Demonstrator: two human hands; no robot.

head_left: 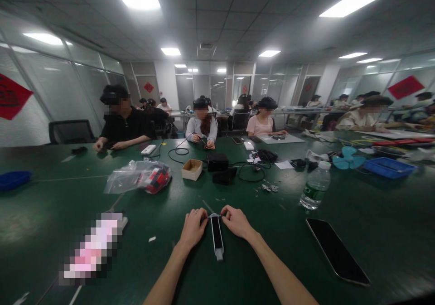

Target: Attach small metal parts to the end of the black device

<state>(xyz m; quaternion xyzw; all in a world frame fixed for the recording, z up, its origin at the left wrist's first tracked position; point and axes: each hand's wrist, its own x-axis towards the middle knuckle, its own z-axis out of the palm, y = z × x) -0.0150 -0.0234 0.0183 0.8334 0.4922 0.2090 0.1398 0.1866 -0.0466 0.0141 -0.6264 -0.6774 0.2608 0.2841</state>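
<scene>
A narrow black device with a white frame (pixel 216 234) lies lengthwise on the green table (pixel 265 255) in front of me. My left hand (pixel 193 227) grips its far end from the left, a ring on one finger. My right hand (pixel 237 221) pinches the same far end from the right. Both forearms reach in from the bottom edge.
A black phone (pixel 336 250) lies at the right, a water bottle (pixel 315 185) beyond it. A plastic bag with red parts (pixel 141 176), a small cardboard box (pixel 192 169), black boxes and cables (pixel 222 169) sit mid-table. Several people work along the far side. Blue trays stand at both ends.
</scene>
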